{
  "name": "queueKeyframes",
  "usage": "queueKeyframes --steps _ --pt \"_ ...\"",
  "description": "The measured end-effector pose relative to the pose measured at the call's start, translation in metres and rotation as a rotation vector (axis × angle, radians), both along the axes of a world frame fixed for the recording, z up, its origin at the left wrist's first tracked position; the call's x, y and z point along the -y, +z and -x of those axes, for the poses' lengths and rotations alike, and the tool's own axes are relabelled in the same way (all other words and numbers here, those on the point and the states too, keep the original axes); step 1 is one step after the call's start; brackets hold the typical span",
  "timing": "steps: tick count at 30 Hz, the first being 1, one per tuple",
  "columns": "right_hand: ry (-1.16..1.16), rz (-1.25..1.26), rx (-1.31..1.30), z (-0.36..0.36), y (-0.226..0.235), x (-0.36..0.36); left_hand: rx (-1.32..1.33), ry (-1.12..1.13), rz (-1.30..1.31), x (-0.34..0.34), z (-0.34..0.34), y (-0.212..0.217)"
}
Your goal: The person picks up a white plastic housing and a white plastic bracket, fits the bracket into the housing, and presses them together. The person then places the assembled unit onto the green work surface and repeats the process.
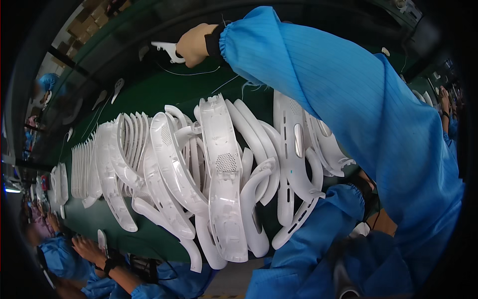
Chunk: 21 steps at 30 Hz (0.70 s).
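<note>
My right hand point(193, 46) reaches across to the far side of the green table. Its fingers are closed on a white plastic piece point(172, 50) with a narrow flat end and a curved notch. My left sleeve point(328, 212) runs up from below towards the right. The left hand is almost wholly hidden behind my right arm, so its fingers do not show. Between the arms lies a big pile of curved white plastic shells point(226, 199), some showing their hollow inner side with perforated patches. A shell with a silvery oval inset point(298, 140) lies near my right sleeve.
A neat row of nested white shells point(82, 169) stands at the left. Thin white cables point(191, 74) and small white pieces point(118, 90) lie on the green table point(144, 82). At lower left are a co-worker's hands point(89, 250). Cardboard boxes point(84, 25) are stacked at upper left.
</note>
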State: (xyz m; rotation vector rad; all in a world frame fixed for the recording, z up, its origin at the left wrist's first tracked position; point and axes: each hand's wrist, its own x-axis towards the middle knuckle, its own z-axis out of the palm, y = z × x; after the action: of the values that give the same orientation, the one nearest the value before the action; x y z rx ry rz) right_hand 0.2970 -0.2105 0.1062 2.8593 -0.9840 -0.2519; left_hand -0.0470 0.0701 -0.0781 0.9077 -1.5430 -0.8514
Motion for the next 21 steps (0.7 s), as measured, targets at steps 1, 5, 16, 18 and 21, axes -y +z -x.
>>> queueKeyframes --steps 1,5,16,18,21 --pt "-0.04 0.004 -0.055 0.002 -0.002 0.002 0.017 -0.001 0.012 -0.001 0.0 0.0" --pt "-0.147 0.015 -0.043 0.007 -0.015 0.01 0.087 0.02 0.044 -0.007 -0.006 -0.004" --pt "0.064 0.084 0.167 0.024 -0.013 -0.004 0.276 0.016 0.264 0.026 -0.084 0.106" --pt "0.111 0.186 0.376 0.053 0.008 -0.003 0.296 -0.005 0.328 0.007 -0.043 0.051" --pt "0.019 0.126 0.395 0.092 0.026 -0.002 0.328 -0.006 0.398 0.011 -0.046 0.066"
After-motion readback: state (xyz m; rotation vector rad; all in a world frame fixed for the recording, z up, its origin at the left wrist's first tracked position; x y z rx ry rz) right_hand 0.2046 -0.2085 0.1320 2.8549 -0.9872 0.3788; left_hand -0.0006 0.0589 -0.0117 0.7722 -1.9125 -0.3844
